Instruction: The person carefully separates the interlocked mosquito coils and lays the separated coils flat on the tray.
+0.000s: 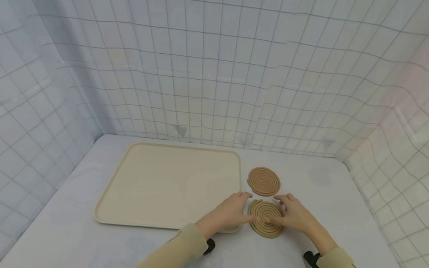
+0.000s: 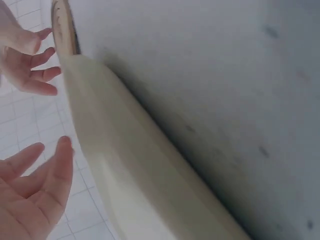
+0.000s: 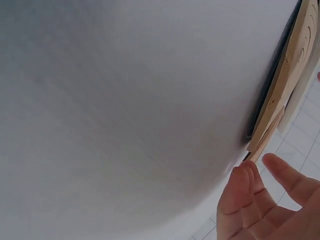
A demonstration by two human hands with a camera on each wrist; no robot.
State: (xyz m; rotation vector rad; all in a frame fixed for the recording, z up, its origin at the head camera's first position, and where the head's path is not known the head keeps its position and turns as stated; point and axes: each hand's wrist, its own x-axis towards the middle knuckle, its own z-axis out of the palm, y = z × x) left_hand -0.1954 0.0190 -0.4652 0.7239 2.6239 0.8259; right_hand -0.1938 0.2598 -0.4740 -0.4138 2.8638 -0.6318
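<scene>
Fingers (image 1: 241, 197) of both hands lie relaxed and slightly spread around the near spiral coil (image 1: 266, 219), touching its edges without pinching it. It rests on the table (image 1: 303, 258) just beside the tray (image 1: 169, 185) — likely light, stiff and brittle — best lifted by opposite rims.

A staged recording booth or lab setup is showing here, not a home: white sheets printed with a grid (image 1: 219, 67) are hanging on three sides, enclosing a plain white bench (image 1: 77, 241) that is carrying only a beige tray (image 1: 169, 185).
</scene>
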